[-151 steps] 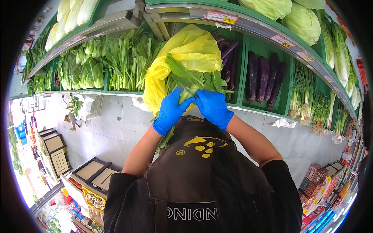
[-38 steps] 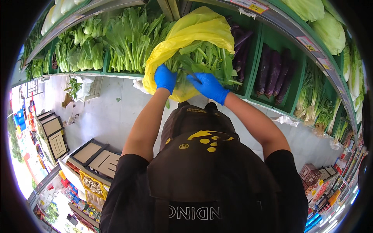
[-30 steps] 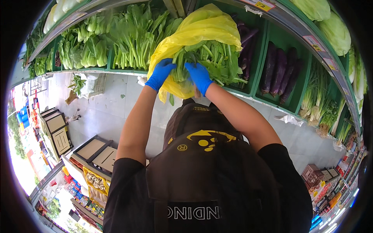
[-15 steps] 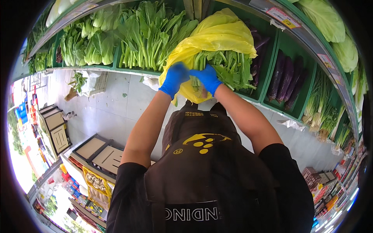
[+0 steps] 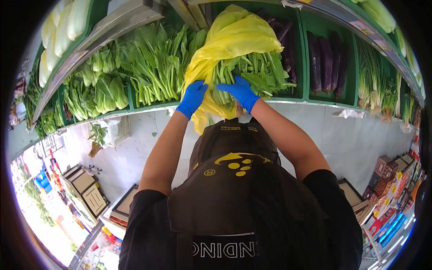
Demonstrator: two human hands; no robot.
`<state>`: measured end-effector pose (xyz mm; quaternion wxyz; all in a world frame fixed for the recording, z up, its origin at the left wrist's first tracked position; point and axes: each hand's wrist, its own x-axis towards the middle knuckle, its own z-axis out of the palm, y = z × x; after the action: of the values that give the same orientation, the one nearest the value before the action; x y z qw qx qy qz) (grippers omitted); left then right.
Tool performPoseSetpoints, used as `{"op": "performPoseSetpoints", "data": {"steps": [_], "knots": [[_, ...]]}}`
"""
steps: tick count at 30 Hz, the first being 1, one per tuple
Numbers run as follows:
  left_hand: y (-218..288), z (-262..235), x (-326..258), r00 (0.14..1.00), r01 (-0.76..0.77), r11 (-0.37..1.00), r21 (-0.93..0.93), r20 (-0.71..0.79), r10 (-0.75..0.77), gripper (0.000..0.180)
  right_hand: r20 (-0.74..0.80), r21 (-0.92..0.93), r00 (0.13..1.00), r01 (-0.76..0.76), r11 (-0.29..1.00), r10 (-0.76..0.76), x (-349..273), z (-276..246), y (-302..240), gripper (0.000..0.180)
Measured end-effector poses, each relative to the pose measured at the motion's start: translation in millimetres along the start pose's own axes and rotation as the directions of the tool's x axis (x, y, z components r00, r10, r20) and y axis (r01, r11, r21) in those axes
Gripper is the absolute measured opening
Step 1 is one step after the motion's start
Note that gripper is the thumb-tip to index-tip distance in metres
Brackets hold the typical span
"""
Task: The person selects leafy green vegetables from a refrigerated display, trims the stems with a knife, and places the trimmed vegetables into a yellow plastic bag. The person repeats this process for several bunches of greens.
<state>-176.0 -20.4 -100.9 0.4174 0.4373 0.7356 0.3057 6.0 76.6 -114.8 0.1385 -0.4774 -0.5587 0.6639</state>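
Both my hands wear blue gloves and reach up to a green shelf bin. My left hand grips the lower edge of a yellow plastic bag that lies in the bin. My right hand rests on a bunch of leafy greens sticking out of the bag's mouth, fingers curled over the stems. The bag covers the back of the bunch. I wear a dark apron with a yellow print.
Green shelf bins run across the top: bok choy and long-stemmed greens to the left, purple eggplants and scallions to the right. Pale cabbages lie on an upper shelf. Boxes stand at lower right.
My hands have moved closer together at the bag's mouth, and the bag with the greens now lies further into the bin. Five seconds ago I held the bunch below the shelf.
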Motion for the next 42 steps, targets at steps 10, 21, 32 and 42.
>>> {"op": "performPoseSetpoints", "data": {"steps": [10, 21, 32, 42], "knots": [[62.9, 22.9, 10.3, 0.895, 0.446, 0.01, -0.895, 0.446, 0.009, 0.037, 0.321, 0.172, 0.946, -0.099, 0.98, 0.04, -16.4, -65.8, -34.8, 0.075], [29.2, -27.3, 25.6, 0.953, -0.013, 0.783, -0.622, -0.245, -0.18, 0.025, 0.4, 0.581, 0.916, -0.238, 0.778, -0.018, -33.2, -160.1, -55.4, 0.055], [74.5, 11.7, -13.2, 0.619, -0.104, 0.828, 0.551, -0.616, 0.487, 0.037, 0.095, 0.057, 0.994, 0.054, 0.997, -0.059, -4.7, -165.4, -34.4, 0.06], [72.5, 68.3, 21.6, 0.904, 0.239, 0.88, 0.41, -0.424, -0.048, 0.021, -0.123, 0.316, 0.969, -0.166, 0.934, 0.214, -52.8, -183.5, -94.8, 0.046]]}}
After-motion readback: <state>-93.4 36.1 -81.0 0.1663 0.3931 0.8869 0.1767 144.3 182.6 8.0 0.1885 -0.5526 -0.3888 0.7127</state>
